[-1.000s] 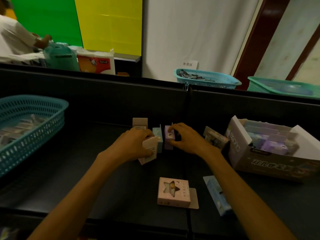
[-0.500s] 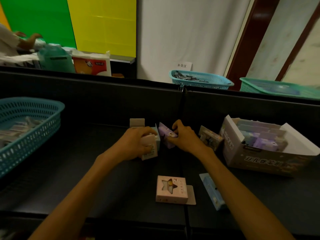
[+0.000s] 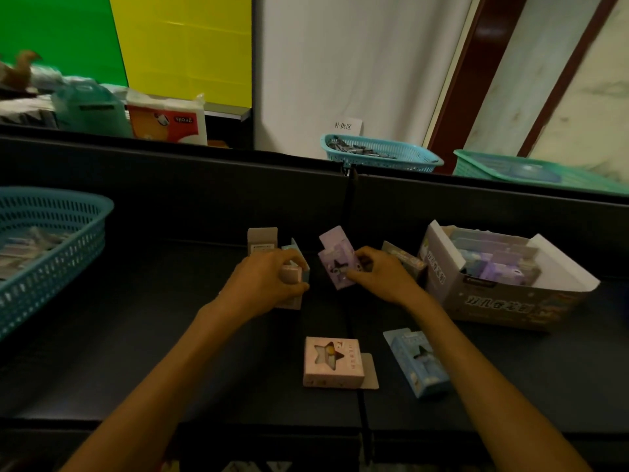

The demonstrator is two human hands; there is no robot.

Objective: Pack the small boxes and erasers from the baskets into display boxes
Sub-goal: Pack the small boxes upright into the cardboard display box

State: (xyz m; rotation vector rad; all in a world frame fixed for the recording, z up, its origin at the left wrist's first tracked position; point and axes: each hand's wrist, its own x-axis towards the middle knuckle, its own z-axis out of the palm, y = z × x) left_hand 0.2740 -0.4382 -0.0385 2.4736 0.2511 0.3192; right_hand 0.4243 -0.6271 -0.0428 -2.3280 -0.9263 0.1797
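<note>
- My right hand (image 3: 381, 279) pinches the purple box (image 3: 337, 267) just left of the display box (image 3: 503, 284). The top flap stands open, so I reckon it could snag on the display box wall going in.
- My left hand (image 3: 263, 284) grips a pink box (image 3: 291, 284), further left of the display box. Other small boxes (image 3: 272, 243) stand close behind it, and I judge a careless lift could topple them.
- The star-window box (image 3: 332, 362) and blue box (image 3: 418, 362) lie nearer me than the display box. My forearms pass above them and could sweep them off.
</note>
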